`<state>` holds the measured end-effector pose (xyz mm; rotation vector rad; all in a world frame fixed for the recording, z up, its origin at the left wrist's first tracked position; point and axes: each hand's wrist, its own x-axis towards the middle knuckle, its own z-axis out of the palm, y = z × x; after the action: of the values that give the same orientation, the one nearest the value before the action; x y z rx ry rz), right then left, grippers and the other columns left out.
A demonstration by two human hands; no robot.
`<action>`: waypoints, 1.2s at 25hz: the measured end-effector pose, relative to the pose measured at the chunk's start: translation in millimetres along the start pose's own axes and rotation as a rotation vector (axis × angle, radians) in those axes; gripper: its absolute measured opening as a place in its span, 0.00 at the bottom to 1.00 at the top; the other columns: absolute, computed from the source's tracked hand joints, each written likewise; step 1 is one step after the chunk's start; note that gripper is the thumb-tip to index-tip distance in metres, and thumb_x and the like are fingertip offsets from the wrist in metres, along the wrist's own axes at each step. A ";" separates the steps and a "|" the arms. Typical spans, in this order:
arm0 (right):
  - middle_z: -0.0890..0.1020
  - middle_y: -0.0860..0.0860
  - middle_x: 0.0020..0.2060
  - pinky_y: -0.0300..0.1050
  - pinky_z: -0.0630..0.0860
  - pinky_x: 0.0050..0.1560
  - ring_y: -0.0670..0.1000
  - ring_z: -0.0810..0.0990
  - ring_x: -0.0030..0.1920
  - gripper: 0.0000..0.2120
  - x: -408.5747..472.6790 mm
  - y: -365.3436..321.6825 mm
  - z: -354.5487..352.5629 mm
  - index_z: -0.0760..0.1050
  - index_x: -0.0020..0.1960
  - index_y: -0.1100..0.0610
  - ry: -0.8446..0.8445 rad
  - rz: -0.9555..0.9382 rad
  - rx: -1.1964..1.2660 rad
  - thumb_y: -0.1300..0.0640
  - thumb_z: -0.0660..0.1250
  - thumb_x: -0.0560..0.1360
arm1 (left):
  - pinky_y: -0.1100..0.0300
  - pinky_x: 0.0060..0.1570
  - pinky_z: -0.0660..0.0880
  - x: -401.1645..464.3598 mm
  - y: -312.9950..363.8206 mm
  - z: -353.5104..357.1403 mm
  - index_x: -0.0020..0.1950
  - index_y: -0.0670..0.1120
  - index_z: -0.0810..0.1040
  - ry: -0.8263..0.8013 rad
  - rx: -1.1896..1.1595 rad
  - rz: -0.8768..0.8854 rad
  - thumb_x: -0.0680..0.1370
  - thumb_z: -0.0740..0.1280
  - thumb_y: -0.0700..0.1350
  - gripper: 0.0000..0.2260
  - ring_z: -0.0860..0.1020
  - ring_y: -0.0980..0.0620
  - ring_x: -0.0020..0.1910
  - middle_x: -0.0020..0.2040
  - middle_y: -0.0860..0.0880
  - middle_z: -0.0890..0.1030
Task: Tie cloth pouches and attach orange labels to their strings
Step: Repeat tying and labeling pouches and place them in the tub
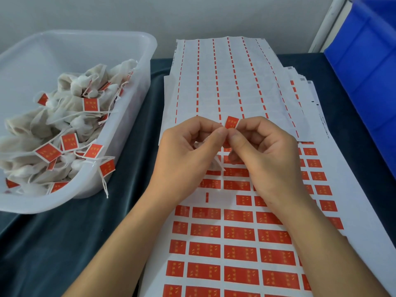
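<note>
Bright, even light; soft focus, perhaps wide-angle edge distortion.

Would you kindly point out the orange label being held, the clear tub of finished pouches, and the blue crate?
orange label (pixel 232 122), head view, its upper half above the fingertips.
clear tub (pixel 137 42), head view, bare far right rim.
blue crate (pixel 362 67), head view, its left side wall.

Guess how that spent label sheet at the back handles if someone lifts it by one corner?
The spent label sheet looks thin, its near edge curling over the full sheets, so it would probably droop rather than stay flat. With labels gone, it is likely very light. Its glossy backing may slide easily.
</note>
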<state>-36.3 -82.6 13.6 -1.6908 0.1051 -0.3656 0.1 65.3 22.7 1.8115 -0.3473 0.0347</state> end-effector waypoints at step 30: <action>0.85 0.41 0.41 0.35 0.81 0.44 0.46 0.84 0.45 0.04 1.5 2.0 -3.8 0.83 0.51 0.46 -0.053 -0.035 -0.047 0.51 0.69 0.80 | 0.66 0.41 0.81 0.2 -3.8 2.7 0.46 0.51 0.85 0.086 -0.053 -0.092 0.81 0.72 0.50 0.06 0.86 0.54 0.38 0.40 0.53 0.87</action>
<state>-35.7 -86.9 12.3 -1.7489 0.0456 -0.3463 0.8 63.5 18.5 1.7660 -0.2022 0.0383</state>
